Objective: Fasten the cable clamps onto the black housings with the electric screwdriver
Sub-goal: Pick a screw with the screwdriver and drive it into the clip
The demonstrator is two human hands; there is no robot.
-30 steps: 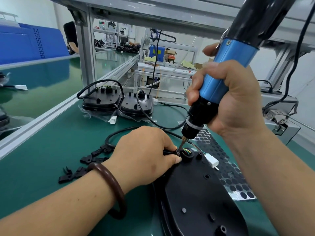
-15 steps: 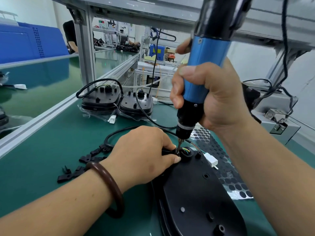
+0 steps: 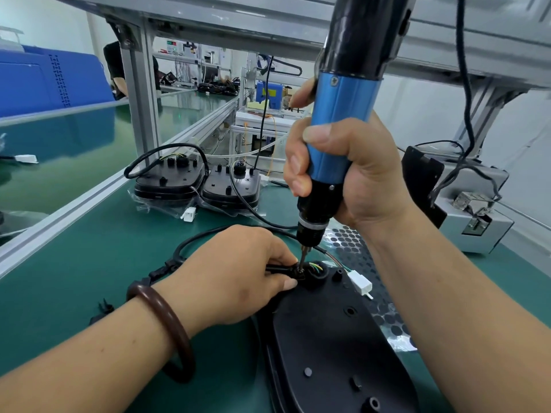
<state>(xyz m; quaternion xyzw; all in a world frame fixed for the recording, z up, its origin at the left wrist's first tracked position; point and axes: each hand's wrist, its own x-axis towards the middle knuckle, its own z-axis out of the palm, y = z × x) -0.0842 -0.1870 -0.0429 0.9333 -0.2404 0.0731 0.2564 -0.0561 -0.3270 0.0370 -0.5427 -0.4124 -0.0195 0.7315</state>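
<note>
A black housing lies on the green mat in front of me, cable entry at its far end with coloured wires showing. My left hand pinches a small black cable clamp against that end, thumb and forefinger on either side. My right hand grips the blue and black electric screwdriver, held nearly upright. Its bit tip rests on the clamp right at my left fingertips. A white connector lies on the housing's right edge.
Two more black housings with looped cables sit at the back of the mat. Loose black clamps lie left of my wrist. A perforated sheet lies under the right side. A grey metal box stands at the right.
The screwdriver has swung from a rightward tilt to nearly upright, and its bit has come down onto the clamp. My left hand has stayed put on the clamp.
</note>
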